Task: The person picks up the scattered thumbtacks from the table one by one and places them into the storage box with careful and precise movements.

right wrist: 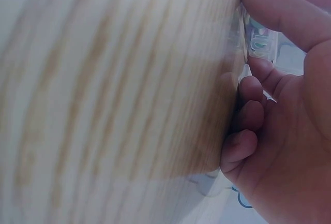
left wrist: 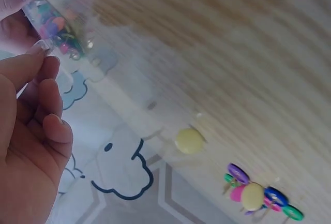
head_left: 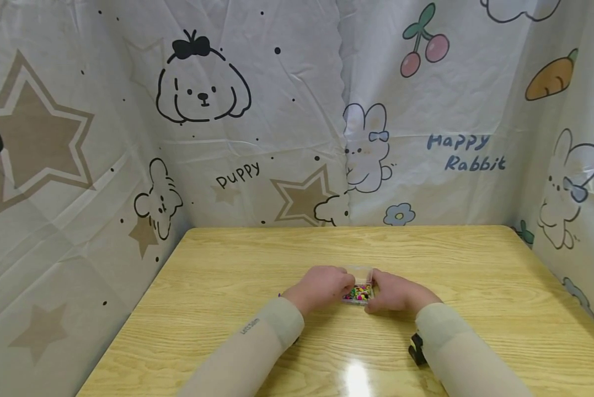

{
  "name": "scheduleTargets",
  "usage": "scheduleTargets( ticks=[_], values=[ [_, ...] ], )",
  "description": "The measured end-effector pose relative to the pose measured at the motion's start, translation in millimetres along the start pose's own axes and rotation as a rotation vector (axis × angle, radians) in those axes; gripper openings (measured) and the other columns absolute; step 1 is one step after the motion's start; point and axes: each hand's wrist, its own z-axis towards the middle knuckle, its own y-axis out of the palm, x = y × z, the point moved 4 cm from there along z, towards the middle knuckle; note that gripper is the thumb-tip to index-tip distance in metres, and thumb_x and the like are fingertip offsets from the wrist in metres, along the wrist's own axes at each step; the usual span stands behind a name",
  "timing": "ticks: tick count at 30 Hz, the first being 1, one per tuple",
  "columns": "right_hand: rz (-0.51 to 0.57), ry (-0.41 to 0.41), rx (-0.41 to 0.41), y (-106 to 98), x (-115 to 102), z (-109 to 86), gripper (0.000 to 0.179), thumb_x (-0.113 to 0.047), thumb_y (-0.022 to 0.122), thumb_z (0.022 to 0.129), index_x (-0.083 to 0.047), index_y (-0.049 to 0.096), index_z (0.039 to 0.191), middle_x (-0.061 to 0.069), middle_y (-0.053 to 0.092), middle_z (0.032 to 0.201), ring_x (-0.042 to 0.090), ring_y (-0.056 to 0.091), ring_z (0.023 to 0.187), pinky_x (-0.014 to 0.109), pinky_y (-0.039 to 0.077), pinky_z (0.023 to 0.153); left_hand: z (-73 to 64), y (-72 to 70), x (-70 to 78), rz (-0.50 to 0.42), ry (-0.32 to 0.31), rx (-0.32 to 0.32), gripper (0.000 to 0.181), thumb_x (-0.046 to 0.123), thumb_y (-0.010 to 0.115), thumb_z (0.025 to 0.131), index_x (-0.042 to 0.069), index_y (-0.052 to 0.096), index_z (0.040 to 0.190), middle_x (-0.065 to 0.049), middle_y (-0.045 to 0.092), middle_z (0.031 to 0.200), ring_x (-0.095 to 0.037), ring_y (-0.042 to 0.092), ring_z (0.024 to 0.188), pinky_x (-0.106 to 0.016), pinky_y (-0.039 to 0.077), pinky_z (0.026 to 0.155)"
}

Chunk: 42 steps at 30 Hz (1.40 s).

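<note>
A small clear plastic box [head_left: 358, 301] stands on the table with its transparent lid [head_left: 359, 272] raised at the back. Colourful thumbtacks [head_left: 360, 292] fill it. My right hand [head_left: 398, 292] grips the box's right side, the thumb [right wrist: 269, 6] at its front and a finger behind. From the left, my left hand [head_left: 321, 286] reaches over the box's left part. In the left wrist view its thumb and forefinger meet at a clear plastic edge [left wrist: 44, 44], the other fingers curled; what lies between the fingertips is mostly hidden.
Loose flat-headed thumbtacks lie on the wooden table [head_left: 257, 253] left of the box: a yellow tack [left wrist: 189, 140] by itself, and a cluster with a blue tack [left wrist: 275, 196]. My left forearm hides most of them in the head view. A patterned curtain [head_left: 287, 110] surrounds the table.
</note>
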Motion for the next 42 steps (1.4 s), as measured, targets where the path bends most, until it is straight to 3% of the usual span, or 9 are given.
scheduleTargets(
  ticks=[8, 12, 18, 24, 28, 35, 42],
  values=[
    [0.02, 0.006, -0.005, 0, -2, 1.1, 0.048, -0.022, 0.085, 0.077, -0.013, 0.049, 0.109, 0.004, 0.059, 0.1, 0.022, 0.054, 0.087, 0.038, 0.042, 0.08, -16.8, -5.0, -17.4, -0.056, -0.049, -0.032, 0.02, 0.016, 0.061, 0.102, 0.022, 0.062, 0.083, 0.011, 0.051, 0.076, -0.006, 0.043, 0.067, -0.022, 0.039, 0.062],
    [0.022, 0.022, -0.004, 0, -2, 1.2, 0.049, -0.023, 0.086, 0.077, -0.014, 0.049, 0.11, 0.004, 0.06, 0.098, 0.022, 0.054, 0.087, 0.039, 0.042, 0.08, -32.8, -9.8, -34.4, -0.075, -0.081, -0.081, 0.025, 0.013, 0.059, 0.101, 0.022, 0.057, 0.078, 0.01, 0.05, 0.073, -0.008, 0.042, 0.066, -0.025, 0.037, 0.062],
    [0.016, 0.02, -0.001, 1, -2, 0.0, 0.049, -0.021, 0.085, 0.078, -0.013, 0.049, 0.11, 0.004, 0.059, 0.098, 0.022, 0.054, 0.087, 0.039, 0.042, 0.079, -56.7, -7.5, -58.5, -0.142, -0.14, -0.199, 0.017, 0.02, 0.067, 0.099, 0.024, 0.064, 0.083, 0.014, 0.058, 0.077, -0.005, 0.05, 0.068, -0.027, 0.047, 0.068],
    [0.034, 0.024, -0.007, 1, -2, -1.3, 0.05, -0.02, 0.086, 0.077, -0.013, 0.048, 0.109, 0.005, 0.06, 0.097, 0.022, 0.054, 0.086, 0.038, 0.042, 0.077, -72.0, -3.5, -63.1, -0.204, -0.156, -0.27, 0.018, 0.01, 0.067, 0.092, 0.025, 0.065, 0.082, 0.015, 0.058, 0.078, -0.008, 0.053, 0.071, -0.029, 0.047, 0.07],
    [0.033, 0.028, -0.008, 1, -1, -1.1, 0.05, -0.021, 0.085, 0.077, -0.013, 0.048, 0.11, 0.004, 0.06, 0.098, 0.022, 0.054, 0.086, 0.039, 0.042, 0.078, -73.1, -1.4, -62.2, -0.202, -0.125, -0.244, 0.024, 0.003, 0.063, 0.092, 0.022, 0.062, 0.077, 0.013, 0.054, 0.073, -0.009, 0.05, 0.069, -0.028, 0.044, 0.067],
    [0.03, 0.022, -0.008, 1, -1, -2.7, 0.051, -0.02, 0.086, 0.077, -0.012, 0.048, 0.11, 0.004, 0.06, 0.099, 0.022, 0.054, 0.087, 0.039, 0.042, 0.08, -66.1, 3.7, -55.5, -0.123, -0.055, -0.12, 0.028, 0.008, 0.063, 0.096, 0.022, 0.055, 0.073, 0.011, 0.049, 0.07, -0.009, 0.045, 0.064, -0.026, 0.041, 0.061],
    [0.013, 0.017, -0.019, 1, -3, -1.5, 0.052, -0.022, 0.086, 0.077, -0.013, 0.048, 0.111, 0.004, 0.059, 0.099, 0.022, 0.054, 0.087, 0.039, 0.042, 0.08, -51.7, 4.8, -42.0, -0.084, -0.154, -0.034, 0.025, 0.01, 0.062, 0.098, 0.023, 0.056, 0.077, 0.01, 0.05, 0.07, -0.008, 0.043, 0.062, -0.027, 0.039, 0.057]
  ],
)
